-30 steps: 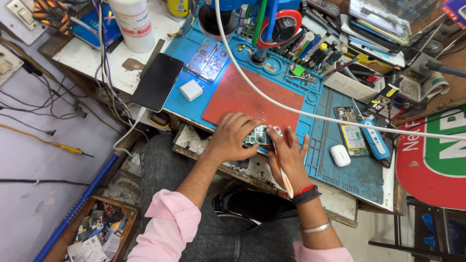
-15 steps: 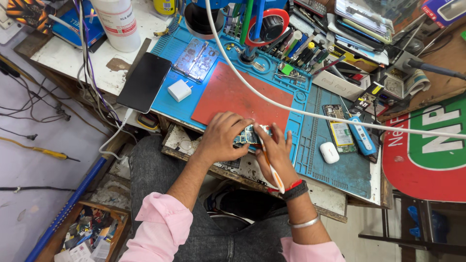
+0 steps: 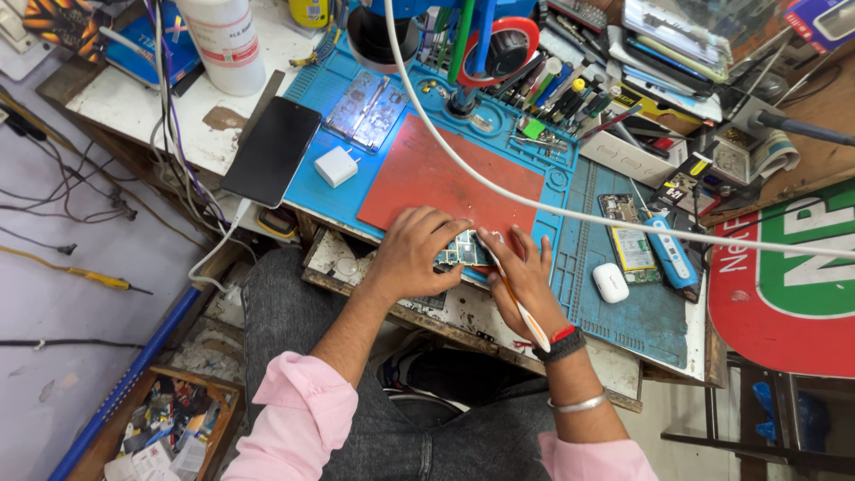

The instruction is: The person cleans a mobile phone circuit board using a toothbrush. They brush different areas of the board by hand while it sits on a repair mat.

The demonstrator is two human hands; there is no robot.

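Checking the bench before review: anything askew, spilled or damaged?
Brown stain on the white tabletop beside the white bottle. The black phone overhangs the blue mat's left edge. Both hands, left and right, hold a circuit board.

A small circuit board (image 3: 463, 250), greenish with silvery metal parts, lies flat at the near edge of the blue work mat, just below the red pad. It is partly covered by fingers on its left and right. A thin orange-and-white tool (image 3: 521, 309) slants from the board's right end toward the near right.
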